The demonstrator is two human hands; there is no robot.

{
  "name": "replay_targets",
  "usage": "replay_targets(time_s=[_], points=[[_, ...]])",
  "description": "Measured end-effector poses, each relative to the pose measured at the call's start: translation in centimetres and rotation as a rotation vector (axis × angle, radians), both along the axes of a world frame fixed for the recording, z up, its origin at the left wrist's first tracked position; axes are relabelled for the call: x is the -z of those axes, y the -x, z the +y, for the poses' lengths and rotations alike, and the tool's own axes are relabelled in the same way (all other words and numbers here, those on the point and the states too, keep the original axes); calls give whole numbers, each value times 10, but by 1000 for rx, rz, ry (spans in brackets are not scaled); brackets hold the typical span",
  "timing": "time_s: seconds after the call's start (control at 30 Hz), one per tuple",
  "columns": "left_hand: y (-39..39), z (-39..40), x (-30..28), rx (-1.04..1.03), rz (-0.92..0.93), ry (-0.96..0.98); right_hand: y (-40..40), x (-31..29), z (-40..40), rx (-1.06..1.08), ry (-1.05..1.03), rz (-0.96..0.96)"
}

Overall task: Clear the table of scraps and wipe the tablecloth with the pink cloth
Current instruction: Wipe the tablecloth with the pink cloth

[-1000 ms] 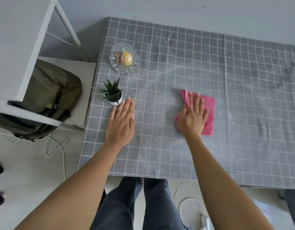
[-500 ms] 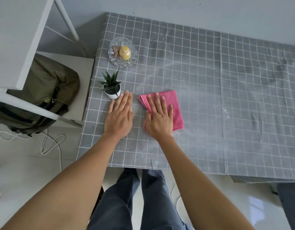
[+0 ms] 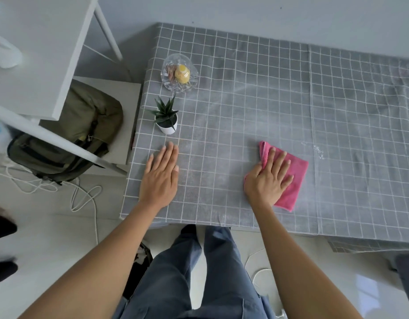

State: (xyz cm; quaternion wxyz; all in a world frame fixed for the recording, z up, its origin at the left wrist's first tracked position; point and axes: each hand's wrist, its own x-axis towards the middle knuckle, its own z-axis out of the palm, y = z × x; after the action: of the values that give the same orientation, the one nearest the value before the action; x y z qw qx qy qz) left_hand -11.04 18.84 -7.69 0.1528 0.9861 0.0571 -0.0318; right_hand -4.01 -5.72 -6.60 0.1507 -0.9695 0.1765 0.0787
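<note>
A grey checked tablecloth (image 3: pixel 256 100) covers the table. The pink cloth (image 3: pixel 294 180) lies folded on it near the front edge, and my right hand (image 3: pixel 268 180) presses flat on its left half, fingers spread. My left hand (image 3: pixel 160 176) rests palm down on the bare tablecloth near the front left corner, holding nothing. A patch of small white crumbs (image 3: pixel 318 151) lies just right of the pink cloth.
A small potted succulent (image 3: pixel 166 118) stands just beyond my left hand. A clear glass bowl (image 3: pixel 179 75) with a yellow item sits at the far left. Left of the table are a white shelf frame (image 3: pixel 49 132), a green backpack (image 3: pixel 83 134) and floor cables (image 3: pixel 81 199).
My right hand slid the pink cloth left until it was beside my left hand, then back to the right. My left hand stayed flat in place.
</note>
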Motion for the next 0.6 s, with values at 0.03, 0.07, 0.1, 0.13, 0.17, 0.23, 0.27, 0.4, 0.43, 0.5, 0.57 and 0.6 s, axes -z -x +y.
replay_targets(time_s=[0.03,0.07,0.1,0.13,0.17,0.23,0.27,0.4,0.43,0.5,0.57,0.6], points=[[3,1,0,-4,0,0,2,-1,9,9,-1,12],[4,2,0,-7,2,0,5,-2,20,-10,4,22],[5,1,1,-11,3,-3,11,-4,32,-54,12,28],[7,2,1,-17,3,-8,18,-5,46,-118,15,28],[7,2,1,-28,1,-13,25,-5,62,-192,6,24],[9,5,3,-62,-3,-20,42,-4,95,-370,-24,18],[9,6,4,-76,-5,-25,51,-3,110,-466,-37,15],[9,6,4,-90,-13,-16,64,-1,124,-651,-100,3],[8,5,3,-90,-15,-9,62,0,117,-657,-96,-6],[8,5,1,-89,-13,1,55,3,100,-640,-61,-8],[8,5,1,-92,-12,3,48,6,81,-558,-11,3],[8,5,1,-92,-11,8,45,5,71,-501,13,12]])
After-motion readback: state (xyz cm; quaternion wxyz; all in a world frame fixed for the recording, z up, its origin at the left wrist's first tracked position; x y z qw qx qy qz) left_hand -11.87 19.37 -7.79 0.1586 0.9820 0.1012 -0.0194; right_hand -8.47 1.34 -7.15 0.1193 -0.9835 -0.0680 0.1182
